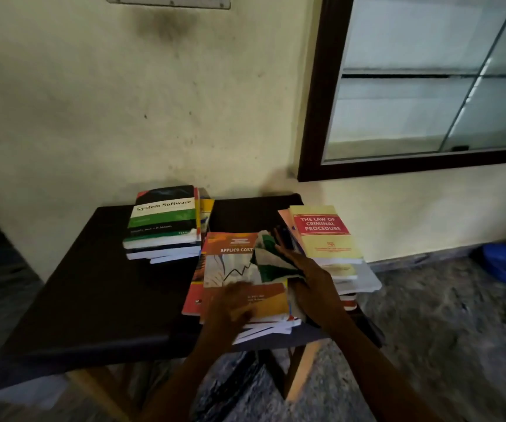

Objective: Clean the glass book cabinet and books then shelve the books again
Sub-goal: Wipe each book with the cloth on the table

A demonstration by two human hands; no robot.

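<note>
Head view: orange book [230, 266] lies flat on top of the middle pile, near the front right of the dark table [93, 284]. A green and white cloth [268, 260] is bunched on the right half of its cover.

Right hand [309, 275] lies at the cloth's right edge, fingers straight and slightly apart, pointing toward the wall. Whether it presses the cloth or only rests beside it is unclear. Left hand [233, 303] sits on the near part of the cover, smeared by motion; how its fingers lie cannot be told.

Second pile, topped by a black and green book [163, 217], stands at the back left of the table. Third pile, topped by a yellow book [324, 236], stands just right of the right hand. The glass cabinet [312, 117] hangs on the wall above and to the right, its shelves bare.

Judgement: the step in hand is wiping the books, with shelving not yet begun. The next move calls for steadying the cover with one hand while the other draws the cloth across it, without sliding the loosely stacked pile off the table edge.
</note>
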